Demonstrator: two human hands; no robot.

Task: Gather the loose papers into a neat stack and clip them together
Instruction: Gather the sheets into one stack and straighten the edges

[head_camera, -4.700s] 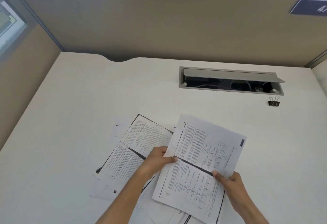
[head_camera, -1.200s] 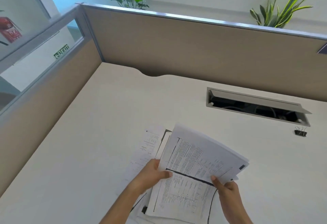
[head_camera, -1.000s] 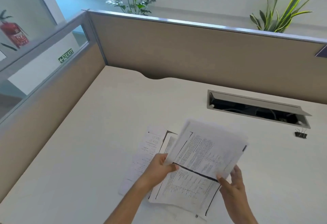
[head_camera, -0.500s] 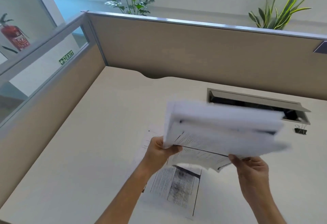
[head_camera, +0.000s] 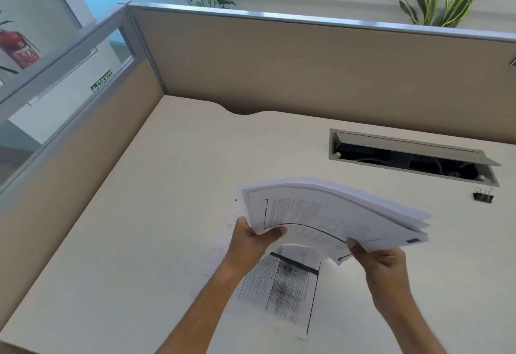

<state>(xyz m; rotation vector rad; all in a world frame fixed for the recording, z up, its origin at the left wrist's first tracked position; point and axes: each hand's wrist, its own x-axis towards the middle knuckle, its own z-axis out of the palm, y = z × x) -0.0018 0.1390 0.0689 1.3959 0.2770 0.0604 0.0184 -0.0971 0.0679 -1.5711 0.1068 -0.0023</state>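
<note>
The left hand (head_camera: 252,237) has its grip clenched on the near left corner of the bundle of papers (head_camera: 329,211), thumb on top. The right hand (head_camera: 381,263) pinches the near right edge. The bundle hangs bowed above the surface (head_camera: 167,186), its edges fanned and uneven. Below it at least one printed sheet (head_camera: 282,283) lies flat, not yet gathered. This looks like the gathering step, partly done. Next, that sheet needs adding and the edges squaring before reaching the binder clip (head_camera: 483,195), well apart beside the cable tray (head_camera: 413,155).
</note>
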